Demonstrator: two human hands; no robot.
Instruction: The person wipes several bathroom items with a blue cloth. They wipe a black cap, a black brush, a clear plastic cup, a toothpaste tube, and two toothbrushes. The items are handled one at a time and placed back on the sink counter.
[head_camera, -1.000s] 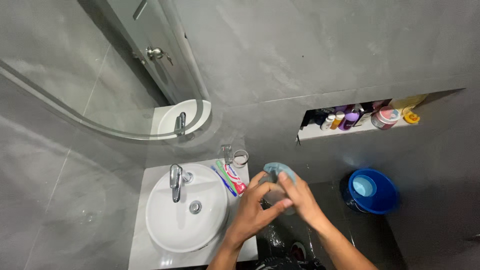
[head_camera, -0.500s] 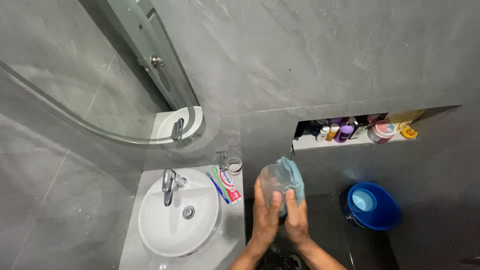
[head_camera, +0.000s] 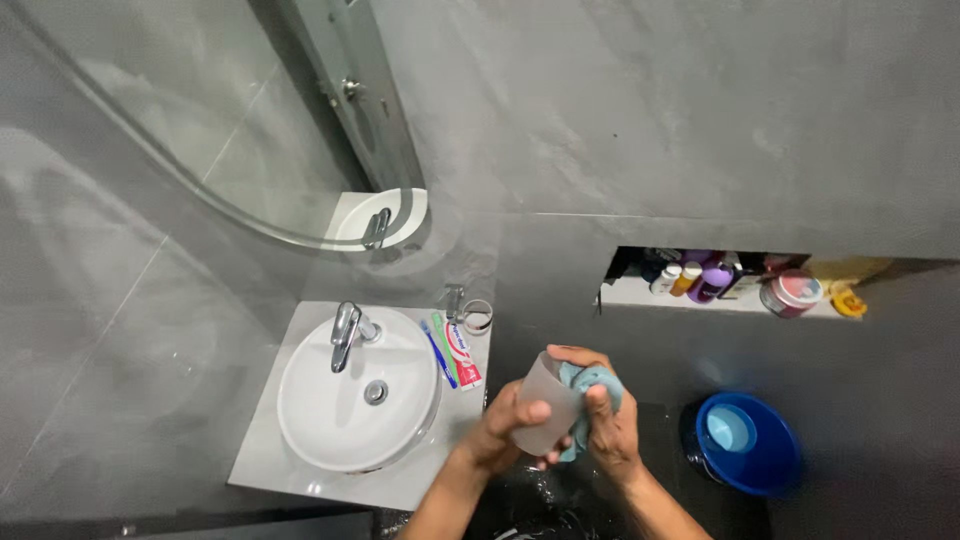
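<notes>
White basin (head_camera: 355, 400) with chrome tap (head_camera: 345, 335) on worktop (head_camera: 420, 480); toothpaste tube (head_camera: 462, 352) beside; left hand (head_camera: 500, 430) grip closed round frosted translucent cup (head_camera: 545, 405), held above floor; right hand (head_camera: 610, 425) grip clutching blue cloth (head_camera: 590, 385) pressed into cup mouth; blue bucket (head_camera: 745, 440) right.

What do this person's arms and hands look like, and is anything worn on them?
Both forearms are bare as far as the picture shows: no sleeves, gloves, watch or bracelet. The left hand and right hand show no rings that I can make out. The upper arms lie outside the picture.
</notes>
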